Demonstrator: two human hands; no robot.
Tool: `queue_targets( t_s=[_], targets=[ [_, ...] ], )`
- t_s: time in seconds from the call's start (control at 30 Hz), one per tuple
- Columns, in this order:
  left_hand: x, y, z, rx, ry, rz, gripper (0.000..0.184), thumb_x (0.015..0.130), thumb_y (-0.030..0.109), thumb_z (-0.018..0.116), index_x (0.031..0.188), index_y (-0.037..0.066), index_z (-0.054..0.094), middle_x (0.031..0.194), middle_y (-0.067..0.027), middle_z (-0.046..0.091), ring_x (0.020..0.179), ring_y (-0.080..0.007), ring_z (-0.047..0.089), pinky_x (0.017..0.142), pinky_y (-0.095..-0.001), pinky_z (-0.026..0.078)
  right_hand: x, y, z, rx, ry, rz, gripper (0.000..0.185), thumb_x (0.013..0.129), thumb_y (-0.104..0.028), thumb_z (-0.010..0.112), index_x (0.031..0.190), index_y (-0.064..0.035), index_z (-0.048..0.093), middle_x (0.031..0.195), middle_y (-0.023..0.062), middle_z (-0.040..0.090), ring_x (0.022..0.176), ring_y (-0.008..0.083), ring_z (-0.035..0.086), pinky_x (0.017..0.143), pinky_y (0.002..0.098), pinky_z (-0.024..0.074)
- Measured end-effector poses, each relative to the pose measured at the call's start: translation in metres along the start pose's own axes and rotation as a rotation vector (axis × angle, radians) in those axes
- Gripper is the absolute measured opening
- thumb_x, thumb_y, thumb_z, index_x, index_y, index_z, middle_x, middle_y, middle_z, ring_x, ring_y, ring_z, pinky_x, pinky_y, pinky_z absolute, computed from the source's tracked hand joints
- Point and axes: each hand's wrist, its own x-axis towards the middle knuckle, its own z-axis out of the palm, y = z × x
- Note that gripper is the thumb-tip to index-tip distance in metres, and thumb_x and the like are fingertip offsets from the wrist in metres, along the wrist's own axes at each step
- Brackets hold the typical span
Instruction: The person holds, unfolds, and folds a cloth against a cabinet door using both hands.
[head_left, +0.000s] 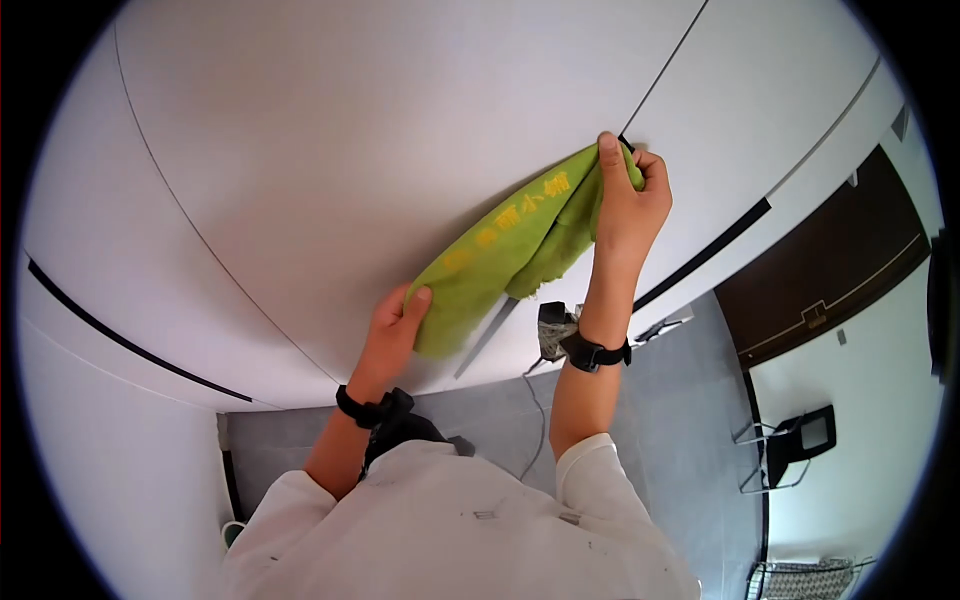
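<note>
A green cloth (480,270) with yellow printed characters is stretched slantwise in front of the white cabinet doors (400,120). My left hand (401,318) pinches its lower left corner, thumb on top. Higher up on the right, my right hand (632,190) grips the other end between thumb and fingers, with part of the cloth bunched there. The cloth sags in a fold between the two hands, and its lower edge looks frayed. Both wrists wear black straps with devices.
Long black handle strips (705,255) run along the cabinet. A cable (543,410) lies on the grey floor (670,430). To the right are a brown door (830,270), a black chair (803,436) and a rack (808,580) at the bottom.
</note>
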Motion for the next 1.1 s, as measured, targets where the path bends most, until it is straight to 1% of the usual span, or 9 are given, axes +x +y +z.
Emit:
queue_targets(
  t_s=[0.13,0.3,0.43,0.6,0.67,0.87,0.93,1.0,1.1],
  targets=[
    [0.002,-0.007,-0.006,0.106,0.005,0.003,0.034,0.097,0.034,0.048,0.101,0.002,0.059,0.078,0.0039,0.054,0.069,-0.0037,0.047,0.061,-0.0209,0.04,0.005,-0.002,-0.008,-0.106,-0.088,-0.023,0.035,0.081,-0.029,0.074,0.074,-0.0035,0.05,0.063,-0.0036,0.046,0.058,0.0072,0.037,0.054,0.0207,0.0364],
    [0.003,-0.001,-0.003,0.183,-0.012,-0.043,0.03,0.097,0.031,0.049,0.098,0.002,0.058,0.076,0.005,0.053,0.066,-0.0033,0.047,0.057,-0.0203,0.039,0.007,-0.003,-0.011,-0.175,-0.137,-0.123,0.036,0.081,-0.028,0.073,0.078,-0.0022,0.049,0.062,0.0031,0.047,0.057,0.0114,0.04,0.053,0.024,0.0389],
    [-0.008,0.004,-0.011,0.222,0.018,-0.04,0.028,0.097,0.029,0.049,0.099,0.002,0.058,0.075,0.0051,0.052,0.065,-0.0033,0.045,0.056,-0.0205,0.038,0.003,0.007,-0.002,-0.078,-0.011,-0.135,0.033,0.081,-0.026,0.073,0.079,-0.0024,0.05,0.062,0.0022,0.048,0.057,0.01,0.04,0.053,0.0224,0.0383],
    [-0.01,0.031,-0.019,0.304,0.022,-0.048,0.027,0.096,0.026,0.05,0.098,0.0,0.057,0.078,0.004,0.051,0.07,-0.0041,0.043,0.06,-0.021,0.038,0.004,0.008,-0.009,0.036,-0.038,-0.101,0.03,0.082,-0.022,0.072,0.079,-0.0026,0.051,0.063,-0.0003,0.048,0.058,0.0066,0.039,0.052,0.0197,0.0368],
    [-0.012,0.033,-0.022,0.284,0.028,-0.012,0.027,0.097,0.026,0.049,0.098,0.0,0.057,0.078,0.0041,0.051,0.07,-0.0044,0.043,0.061,-0.021,0.037,0.005,0.004,-0.018,0.06,-0.201,-0.013,0.03,0.082,-0.023,0.073,0.08,-0.0024,0.052,0.063,0.0001,0.049,0.058,0.0071,0.04,0.052,0.0203,0.0378],
    [-0.007,0.038,-0.027,0.204,-0.024,0.006,0.029,0.097,0.027,0.048,0.097,0.0,0.057,0.08,0.0036,0.052,0.072,-0.0049,0.044,0.064,-0.0215,0.038,0.006,-0.006,-0.046,-0.145,-0.218,-0.19,0.02,0.086,-0.019,0.067,0.092,-0.0008,0.061,0.069,0.0037,0.059,0.061,0.0081,0.05,0.057,0.0222,0.0429],
    [-0.003,0.04,-0.029,0.19,-0.05,0.026,0.029,0.097,0.027,0.048,0.097,0.0,0.057,0.08,0.0034,0.052,0.073,-0.005,0.044,0.064,-0.0215,0.039,0.012,-0.011,-0.056,0.005,-0.381,-0.001,0.016,0.087,-0.016,0.065,0.093,-0.0012,0.061,0.072,0.005,0.06,0.063,0.0089,0.051,0.059,0.0217,0.043],
    [-0.004,0.045,-0.031,0.066,0.049,0.033,0.028,0.097,0.027,0.049,0.095,0.0,0.058,0.08,0.0036,0.053,0.072,-0.0049,0.045,0.064,-0.0208,0.038,0.018,-0.016,-0.063,-0.018,-0.456,-0.006,0.014,0.086,-0.012,0.064,0.095,-0.0016,0.062,0.073,0.0057,0.061,0.063,0.0119,0.053,0.061,0.0229,0.0442],
    [-0.002,0.048,-0.055,0.099,0.007,0.046,0.027,0.097,0.026,0.05,0.096,0.0,0.058,0.08,0.0042,0.053,0.072,-0.0044,0.045,0.064,-0.0201,0.038,0.027,-0.02,-0.072,-0.289,-0.703,-0.328,0.014,0.082,-0.005,0.064,0.095,-0.0011,0.061,0.074,0.0073,0.061,0.063,0.0169,0.055,0.062,0.0277,0.0459]
  ],
)
